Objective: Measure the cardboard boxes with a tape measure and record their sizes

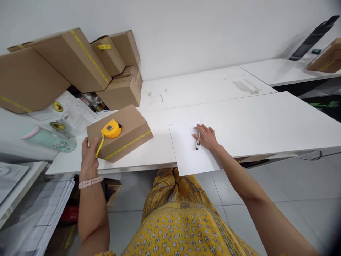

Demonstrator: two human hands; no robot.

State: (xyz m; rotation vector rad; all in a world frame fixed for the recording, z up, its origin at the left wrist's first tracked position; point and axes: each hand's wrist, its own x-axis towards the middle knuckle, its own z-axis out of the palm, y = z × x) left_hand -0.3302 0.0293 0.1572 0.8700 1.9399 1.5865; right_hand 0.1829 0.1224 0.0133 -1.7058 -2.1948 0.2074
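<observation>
At the desk's left, my left hand is closed against the left end of a brown cardboard box, its thumb by the box's near side. A yellow tape measure lies on top of the box, and its short pulled-out blade hangs down close to my thumb. My right hand rests on a white sheet of paper, fingers bent around a clear pen. The sheet's near edge sticks out past the desk's front edge.
Stacked cardboard boxes stand against the wall at the back left. Below them are white cartons with avocado pictures and a mint tumbler. A dark bottle and another box are at the far right of the white desk.
</observation>
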